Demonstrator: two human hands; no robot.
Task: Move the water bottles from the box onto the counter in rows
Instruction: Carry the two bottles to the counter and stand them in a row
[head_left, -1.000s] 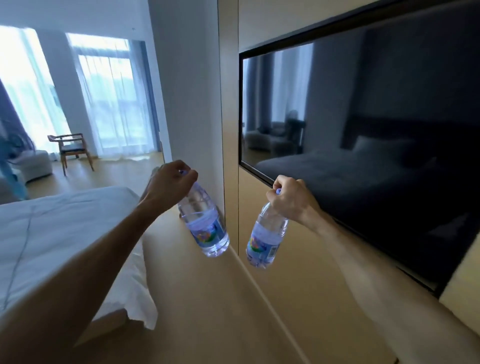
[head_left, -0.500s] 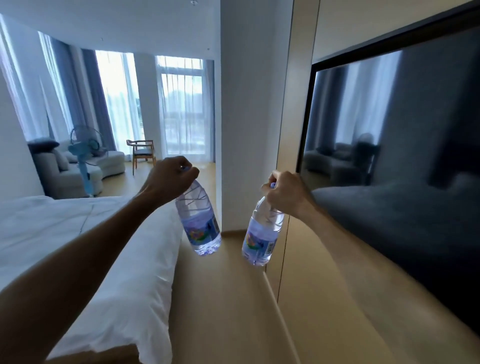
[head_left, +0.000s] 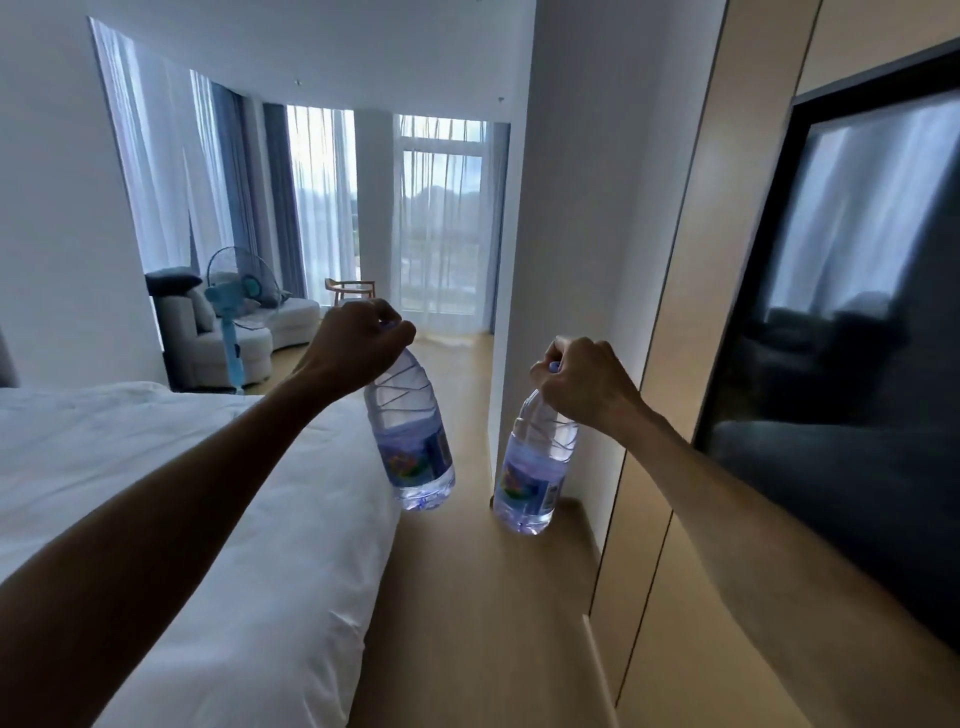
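Head view, frame centre: left hand (head_left: 358, 343) and right hand (head_left: 584, 382) each pinch one clear plastic water bottle (head_left: 413, 441) (head_left: 535, 467) by its cap, dangling midair; swinging weight could slip either loose.

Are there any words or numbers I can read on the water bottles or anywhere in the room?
None can be read.
Left bottle label, held by the left hand: colourful picture and print, too blurred to read.
Right bottle label, held by the right hand: also too blurred.
Nothing else in the room shows writing.
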